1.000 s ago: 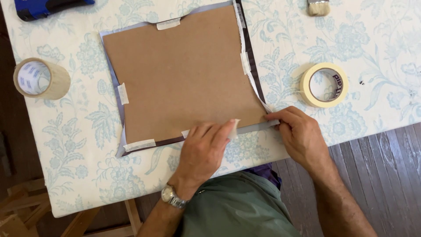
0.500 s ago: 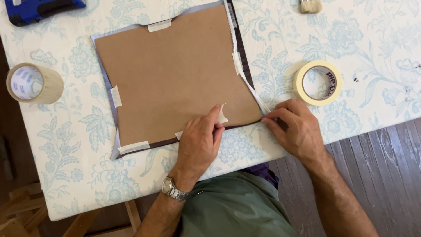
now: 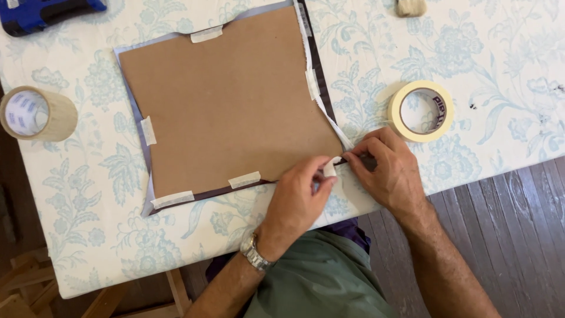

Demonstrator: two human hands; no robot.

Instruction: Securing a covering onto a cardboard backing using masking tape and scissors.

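- A person's left hand pinches a short strip of masking tape between thumb and fingertips at the near right corner of a brown cardboard sheet lying flat on the tabletop.
- The right hand rests just beside that corner, its grip closed with fingertips pressing down a dark edge of the fabric that shows around the cardboard sheet.
- Five tape tabs already hold the cardboard sheet's edges: one at the far edge, one on the left, two along the near edge, one on the right.
- A roll of masking tape lies flat just right of the cardboard sheet, near the right hand.
- A roll of clear packing tape stands well left of the cardboard sheet.
- A blue tool lies beyond the cardboard sheet's far left corner.
- A wristwatch circles the left wrist.
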